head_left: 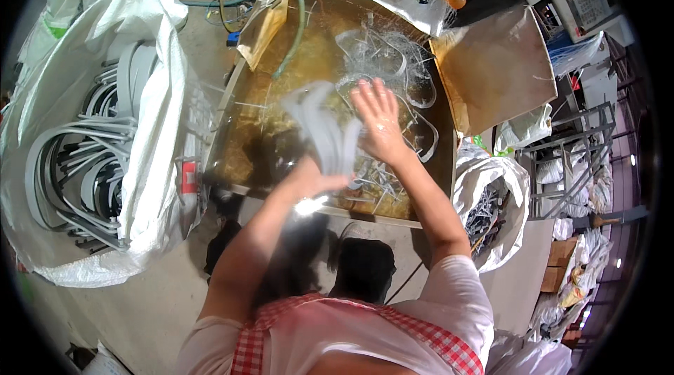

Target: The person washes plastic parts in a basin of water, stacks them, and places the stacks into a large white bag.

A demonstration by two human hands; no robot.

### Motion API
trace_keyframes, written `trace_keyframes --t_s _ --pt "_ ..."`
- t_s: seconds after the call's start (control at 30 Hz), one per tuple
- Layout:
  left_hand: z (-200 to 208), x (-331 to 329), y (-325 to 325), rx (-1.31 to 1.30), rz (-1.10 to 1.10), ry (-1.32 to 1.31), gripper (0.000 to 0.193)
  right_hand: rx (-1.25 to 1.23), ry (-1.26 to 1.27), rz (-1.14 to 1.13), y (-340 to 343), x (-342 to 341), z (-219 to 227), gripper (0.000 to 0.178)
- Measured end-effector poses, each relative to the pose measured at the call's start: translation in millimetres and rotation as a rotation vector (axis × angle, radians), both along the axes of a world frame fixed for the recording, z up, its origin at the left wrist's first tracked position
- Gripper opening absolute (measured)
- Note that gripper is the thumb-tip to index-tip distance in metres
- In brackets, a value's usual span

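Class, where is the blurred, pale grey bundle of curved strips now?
In the head view, the bundle is near the centre, in the left hand, left of the open right hand, over the tub of brownish water.

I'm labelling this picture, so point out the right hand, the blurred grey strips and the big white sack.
Right hand [381, 124], head view: back of the hand.
Blurred grey strips [325, 135], head view: middle of the bunch.
Big white sack [159, 182], head view: outer wall.
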State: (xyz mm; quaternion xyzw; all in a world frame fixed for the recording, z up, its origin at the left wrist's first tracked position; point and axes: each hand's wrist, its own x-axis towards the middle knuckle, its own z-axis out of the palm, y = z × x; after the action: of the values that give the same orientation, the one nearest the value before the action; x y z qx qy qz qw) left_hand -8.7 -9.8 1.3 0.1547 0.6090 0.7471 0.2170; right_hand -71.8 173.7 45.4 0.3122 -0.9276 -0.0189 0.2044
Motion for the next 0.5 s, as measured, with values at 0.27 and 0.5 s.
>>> trace_keyframes --t_s 0.27,0.5 --pt "12.1 12.5 -5.4 0.555 -0.449 -0.493 0.073 -0.443 -0.935 0.180 -18.2 -9.9 -30.7 0.052" --pt "17.8 9.7 -14.3 0.624 -0.463 -0.553 0.083 -0.490 -0.997 0.190 -8.2 -9.8 -53.0 0.046"
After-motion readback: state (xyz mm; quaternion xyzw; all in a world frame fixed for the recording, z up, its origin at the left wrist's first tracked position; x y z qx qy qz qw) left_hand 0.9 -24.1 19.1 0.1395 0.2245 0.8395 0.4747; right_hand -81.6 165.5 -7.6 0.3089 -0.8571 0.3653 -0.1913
